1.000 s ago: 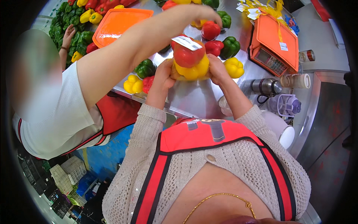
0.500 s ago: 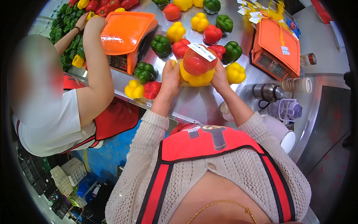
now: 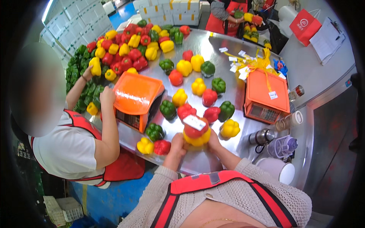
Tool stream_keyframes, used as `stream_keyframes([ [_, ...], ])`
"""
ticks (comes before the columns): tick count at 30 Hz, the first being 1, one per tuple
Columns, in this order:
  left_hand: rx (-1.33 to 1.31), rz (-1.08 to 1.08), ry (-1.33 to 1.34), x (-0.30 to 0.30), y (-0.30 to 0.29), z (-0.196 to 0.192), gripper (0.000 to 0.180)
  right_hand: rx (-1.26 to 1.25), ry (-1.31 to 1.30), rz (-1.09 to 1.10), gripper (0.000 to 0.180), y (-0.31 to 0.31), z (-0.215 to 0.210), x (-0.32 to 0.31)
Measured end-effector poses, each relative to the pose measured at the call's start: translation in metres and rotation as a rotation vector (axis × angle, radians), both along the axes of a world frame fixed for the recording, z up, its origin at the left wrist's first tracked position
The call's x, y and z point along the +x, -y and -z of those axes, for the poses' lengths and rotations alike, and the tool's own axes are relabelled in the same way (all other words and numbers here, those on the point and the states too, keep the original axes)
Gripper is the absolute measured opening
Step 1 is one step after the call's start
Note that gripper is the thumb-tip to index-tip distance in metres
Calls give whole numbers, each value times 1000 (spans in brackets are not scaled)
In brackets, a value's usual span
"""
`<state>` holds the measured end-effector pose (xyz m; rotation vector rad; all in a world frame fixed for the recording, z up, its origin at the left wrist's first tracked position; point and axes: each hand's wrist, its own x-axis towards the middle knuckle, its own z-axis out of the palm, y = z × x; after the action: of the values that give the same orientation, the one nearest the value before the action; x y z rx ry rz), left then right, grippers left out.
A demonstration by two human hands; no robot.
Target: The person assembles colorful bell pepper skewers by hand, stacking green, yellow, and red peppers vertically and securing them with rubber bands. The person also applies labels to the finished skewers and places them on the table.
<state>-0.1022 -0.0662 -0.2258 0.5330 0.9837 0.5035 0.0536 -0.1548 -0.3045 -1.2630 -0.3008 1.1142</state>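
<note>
One pepper bundle [image 3: 197, 133], a red pepper stacked over a yellow one, stands between the person's hands near the close edge of the steel surface [image 3: 207, 43]; whether its base touches the metal cannot be told. A white label [image 3: 194, 122] lies across its top. The left hand [image 3: 178, 145] grips it from 8 o'clock and the right hand [image 3: 216, 143] from 4, both closed in along its lower sides. The step in hand looks like steadying the labelled stack; the next move probably calls for even pressure from both sides, so the upper pepper does not slip. Outward from it, a separate yellow pepper [image 3: 230, 128] sits at 3 o'clock, a green pepper [image 3: 227, 110] at 2 and a red pepper [image 3: 162, 147] at 8. Farther off, one orange scale [image 3: 133, 91] stands at 10 o'clock and a second scale [image 3: 262, 93] at 2, yellow straps [image 3: 262, 64] behind and over it.
</note>
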Motion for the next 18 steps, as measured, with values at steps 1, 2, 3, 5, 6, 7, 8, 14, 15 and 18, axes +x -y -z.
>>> stream_keyframes([
  [1, 60, 4, -31, 8, 3, -17, 20, -22, 95, -16, 26, 3, 2, 0],
  [2, 95, 3, -58, 14, 7, -36, 20, -58, 237, -31, 26, 5, 4, 3],
  [3, 160, 48, -46, 7, 2, -10, 19, -88, 353, -49, 27, 6, 1, 1],
  [5, 173, 24, -65, 13, 2, -13, 18, -155, 490, -90, 27, 7, 3, 4],
  [6, 130, -32, 7, 16, 4, -16, 19, -217, 510, -80, 26, 6, 0, 4],
  [7, 215, -18, -39, 15, 5, -7, 20, -228, 633, -105, 25, 7, -6, 4],
  [8, 301, -3, -82, 12, 4, 8, 22, -252, 689, -108, 24, 8, -12, 0],
  [14, 778, -35, -162, 11, -5, 66, 44, -254, 791, -169, 29, 0, -15, -3],
  [15, 811, -11, -160, 11, -4, 65, 46, -239, 776, -163, 29, 0, -12, -2],
  [18, 772, 83, -110, 16, -4, 52, 49, -120, 616, -78, 28, -3, 4, -5],
])
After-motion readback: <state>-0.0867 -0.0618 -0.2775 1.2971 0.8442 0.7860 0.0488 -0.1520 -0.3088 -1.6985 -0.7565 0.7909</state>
